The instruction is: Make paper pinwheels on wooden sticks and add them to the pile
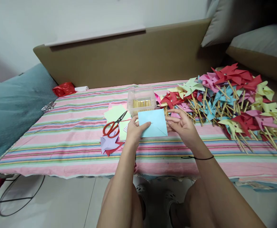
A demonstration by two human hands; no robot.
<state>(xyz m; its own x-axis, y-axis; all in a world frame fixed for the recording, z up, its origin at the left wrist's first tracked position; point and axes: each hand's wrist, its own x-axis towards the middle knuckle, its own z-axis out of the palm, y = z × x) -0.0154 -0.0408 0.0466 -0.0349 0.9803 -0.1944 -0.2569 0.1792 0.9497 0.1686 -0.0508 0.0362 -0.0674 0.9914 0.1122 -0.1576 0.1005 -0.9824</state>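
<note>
Faintly, unreadable marks [152,122] dot blue paper [157,122] in the left hand [135,130].

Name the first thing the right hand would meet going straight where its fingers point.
The right hand would probably meet the blue paper first; whether its fingers touch the paper's edge is unclear.

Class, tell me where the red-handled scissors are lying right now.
In the head view, the red-handled scissors lie to the left of the left hand, partly over the pale green paper and next to the lilac paper piece.
</note>
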